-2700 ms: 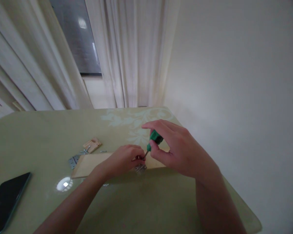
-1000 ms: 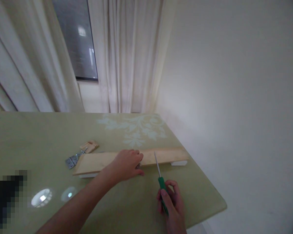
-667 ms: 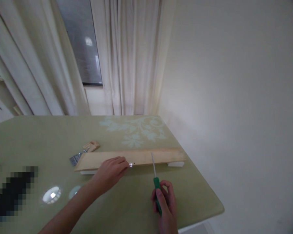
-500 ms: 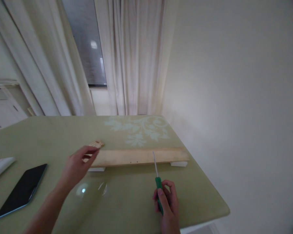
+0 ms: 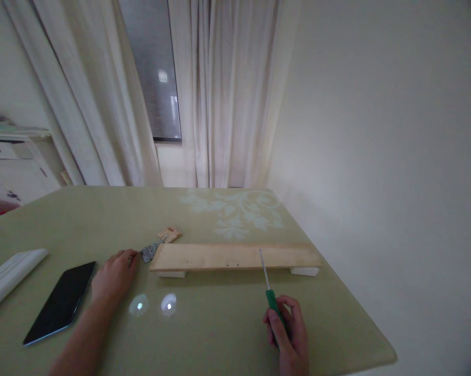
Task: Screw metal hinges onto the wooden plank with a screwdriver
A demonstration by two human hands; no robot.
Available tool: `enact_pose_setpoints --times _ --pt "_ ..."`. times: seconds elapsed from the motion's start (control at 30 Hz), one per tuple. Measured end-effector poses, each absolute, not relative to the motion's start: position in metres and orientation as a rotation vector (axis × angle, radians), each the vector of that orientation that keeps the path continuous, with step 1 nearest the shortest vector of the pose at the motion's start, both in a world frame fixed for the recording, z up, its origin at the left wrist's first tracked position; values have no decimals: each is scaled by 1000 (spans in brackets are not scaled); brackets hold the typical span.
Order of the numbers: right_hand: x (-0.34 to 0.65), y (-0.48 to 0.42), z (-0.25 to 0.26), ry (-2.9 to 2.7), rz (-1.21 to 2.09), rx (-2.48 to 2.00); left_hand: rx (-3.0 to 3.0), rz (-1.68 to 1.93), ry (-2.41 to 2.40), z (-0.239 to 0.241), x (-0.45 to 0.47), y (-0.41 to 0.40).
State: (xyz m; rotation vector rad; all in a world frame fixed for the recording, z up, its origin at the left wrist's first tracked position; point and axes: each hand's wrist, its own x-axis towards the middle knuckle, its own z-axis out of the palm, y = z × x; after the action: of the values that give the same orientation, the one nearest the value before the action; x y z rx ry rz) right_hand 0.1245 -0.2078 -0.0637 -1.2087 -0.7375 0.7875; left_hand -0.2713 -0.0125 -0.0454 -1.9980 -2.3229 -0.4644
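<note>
My right hand [image 5: 286, 326] is wrapped round the green handle of a screwdriver [image 5: 272, 298], its metal shaft slanting up and left across the front edge of a wooden board [image 5: 207, 256]. Two small dark holes show near the board's front edge. White blocks [image 5: 171, 274] hold the board up off the table. Left of the board, my left hand [image 5: 115, 274] rests low with its fingers drawn together. Its fingertips are beside grey metal pieces [image 5: 149, 253] that look like hinges; what they pinch is too small to tell.
A small pale wooden piece [image 5: 170, 234] lies behind the board's left end. At the left are a dark tablet or phone [image 5: 60, 303] and a long white object [image 5: 13, 274]. The green table [image 5: 204, 329] meets a wall on the right.
My left hand has moved from the board's left end down and left, uncovering the grey metal pieces. The view has shifted left. My right hand still grips the screwdriver.
</note>
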Motion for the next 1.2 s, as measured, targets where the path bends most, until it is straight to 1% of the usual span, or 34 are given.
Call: enact_pose_setpoints --times 0.1,0.2,0.33,0.4,0.47,0.53,0.6,0.63,0.7,0.77,0.9,1.03,1.2 --pt "126 -206 -62 -774 749 -1248 -2116 -568 -2195 -53 -279 -9" --pt "126 -208 -62 -910 681 -1308 -2087 -707 -2118 -49 -278 -10" --pt "100 -215 -62 -971 574 -1314 -1955 -1231 -1951 -22 -245 -29" --pt "79 -217 -59 -948 557 -1246 -2055 -1500 -1916 -7 -216 -52" --pt "61 -213 -54 -986 506 -1193 -2280 -1726 -1875 1 -183 -84" --pt "51 -203 -41 -1175 420 -1144 -2702 -1799 -1714 -1 -154 -116" --pt "49 -188 -23 -1545 314 -1037 -3050 -1852 -1526 -11 -131 -141" --pt "51 -179 -13 -1782 279 -941 -3134 -1869 -1541 -18 -123 -149" --pt "55 -164 3 -2053 247 -850 -3042 -2037 -1706 -31 -112 -156" --pt "59 -155 11 -2162 277 -829 -2875 -2175 -1835 -42 -109 -153" --pt "67 -155 -9 -2229 295 -838 -2720 -2198 -1847 -48 -115 -137" --pt "74 -162 -39 -2221 346 -959 -2381 -2211 -1872 -33 -142 -111" --pt "75 -159 -45 -2209 547 -1071 -2076 -1747 -2168 -6 -204 -55"
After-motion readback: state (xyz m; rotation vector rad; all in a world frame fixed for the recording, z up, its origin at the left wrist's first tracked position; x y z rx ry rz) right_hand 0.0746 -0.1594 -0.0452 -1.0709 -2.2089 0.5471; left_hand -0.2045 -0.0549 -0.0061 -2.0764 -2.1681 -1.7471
